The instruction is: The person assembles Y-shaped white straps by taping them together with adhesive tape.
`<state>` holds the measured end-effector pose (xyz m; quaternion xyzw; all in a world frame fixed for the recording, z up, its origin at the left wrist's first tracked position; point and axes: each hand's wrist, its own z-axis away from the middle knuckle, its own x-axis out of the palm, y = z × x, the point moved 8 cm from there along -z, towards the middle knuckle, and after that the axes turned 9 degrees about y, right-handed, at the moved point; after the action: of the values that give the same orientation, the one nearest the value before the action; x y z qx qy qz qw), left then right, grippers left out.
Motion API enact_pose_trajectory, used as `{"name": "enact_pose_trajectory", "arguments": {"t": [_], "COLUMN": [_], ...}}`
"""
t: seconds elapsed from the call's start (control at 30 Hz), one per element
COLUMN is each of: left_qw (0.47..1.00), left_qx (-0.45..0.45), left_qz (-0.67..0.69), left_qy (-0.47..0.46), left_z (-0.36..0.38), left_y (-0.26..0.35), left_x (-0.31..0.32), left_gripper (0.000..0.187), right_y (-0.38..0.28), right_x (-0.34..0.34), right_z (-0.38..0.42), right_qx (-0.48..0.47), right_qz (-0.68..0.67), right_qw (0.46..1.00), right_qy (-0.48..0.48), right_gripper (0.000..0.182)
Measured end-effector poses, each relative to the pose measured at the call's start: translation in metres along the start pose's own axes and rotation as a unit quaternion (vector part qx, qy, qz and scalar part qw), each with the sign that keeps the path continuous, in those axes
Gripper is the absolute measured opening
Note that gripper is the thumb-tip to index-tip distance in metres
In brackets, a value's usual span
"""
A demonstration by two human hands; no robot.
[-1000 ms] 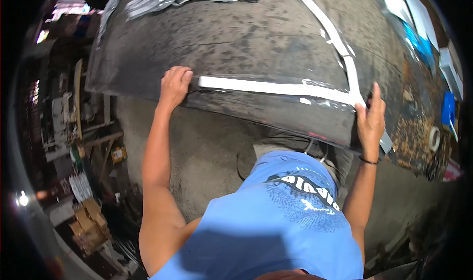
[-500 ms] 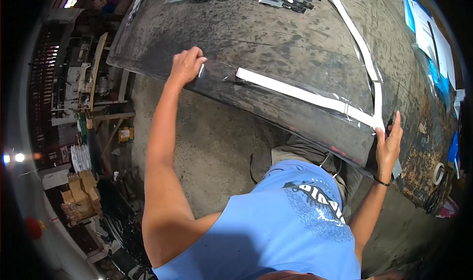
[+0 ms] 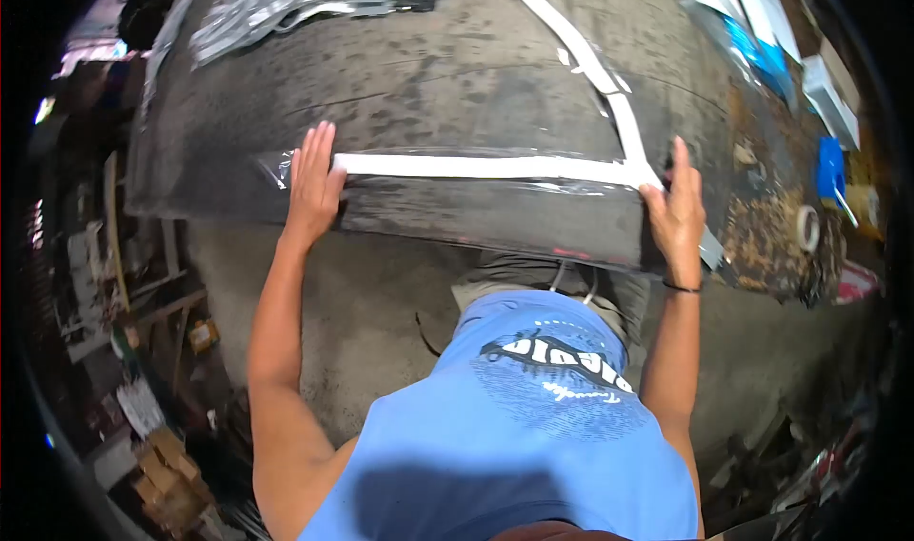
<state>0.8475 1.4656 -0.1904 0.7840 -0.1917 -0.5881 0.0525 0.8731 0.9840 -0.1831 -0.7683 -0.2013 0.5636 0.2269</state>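
left hand (image 3: 314, 184): fingers straight, at white strip (image 3: 476, 167) end | right hand (image 3: 679, 217): thumb splayed, opposite end | shirt lettering (image 3: 552, 352): unclear

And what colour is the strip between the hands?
The strip is white, clearest in the head view.

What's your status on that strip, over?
Left hand at left end of white strip, fingers extended; right hand at right end. Strip lies nearly straight on dark tabletop. Nothing seen blocking.

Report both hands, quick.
Left hand: open, fingers extended, at the left end of the white strip.
Right hand: open, thumb near the strip's right end.
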Motion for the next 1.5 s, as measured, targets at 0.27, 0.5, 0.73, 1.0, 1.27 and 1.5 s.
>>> {"name": "enact_pose_trajectory", "arguments": {"t": [0.27, 0.5, 0.73, 1.0, 1.27, 1.5], "left_qw": [0.982, 0.937, 0.922, 0.928, 0.907, 0.909], "left_qx": [-0.046, -0.141, -0.091, -0.138, -0.191, -0.178], "left_qz": [-0.024, 0.04, 0.077, 0.008, 0.112, 0.165], "left_qy": [-0.179, -0.318, -0.369, -0.346, -0.359, -0.339], "left_z": [-0.024, -0.028, -0.02, -0.014, -0.009, -0.01], "left_y": [-0.019, -0.024, -0.034, -0.029, -0.027, -0.028], "left_x": [-0.01, 0.007, 0.002, -0.003, 0.004, 0.004], "left_gripper": [0.035, 0.031, 0.04, 0.025, 0.015, 0.033], "right_y": [0.007, 0.008, 0.007, 0.007, 0.011, 0.008], "right_x": [0.006, 0.007, 0.007, 0.007, 0.009, 0.008], "right_z": [0.0, 0.0, 0.0, 0.0, 0.001, 0.001], "right_qx": [0.053, 0.065, 0.069, 0.037, 0.05, 0.048], "right_qz": [0.021, 0.029, 0.03, 0.021, 0.026, 0.029], "right_qw": [0.998, 0.997, 0.996, 0.999, 0.997, 0.998], "right_qy": [-0.036, -0.043, -0.045, -0.03, -0.044, -0.042], "right_gripper": [0.078, 0.077, 0.078, 0.076, 0.075, 0.075]}}
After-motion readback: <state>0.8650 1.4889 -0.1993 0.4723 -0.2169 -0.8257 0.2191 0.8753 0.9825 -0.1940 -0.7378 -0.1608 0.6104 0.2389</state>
